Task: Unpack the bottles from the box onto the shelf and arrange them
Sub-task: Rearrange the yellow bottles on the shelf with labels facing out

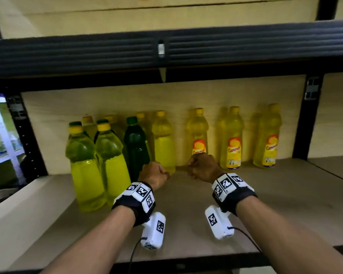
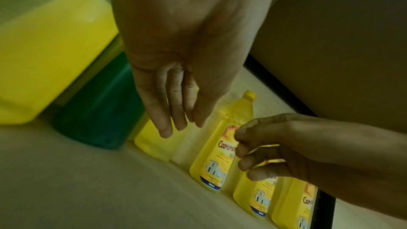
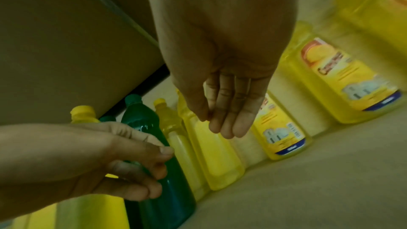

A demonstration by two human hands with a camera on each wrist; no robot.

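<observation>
Both my hands, left [image 1: 153,174] and right [image 1: 203,167], hang loose and empty; I should square the far yellow plastic bottles [image 1: 197,135] gently, label forward.

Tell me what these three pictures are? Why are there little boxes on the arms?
A person wears three cameras: one on the head, one on each wrist. The white boxes with black squares are the wrist cameras. The big picture is from the head; the two darker ones look along each hand. The left hand and right hand hover over a wooden shelf, and neither holds anything; the fingers hang loose. On the shelf stand yellow bottles, three of them with labels, and one dark green bottle among the big ones on the left.
</observation>
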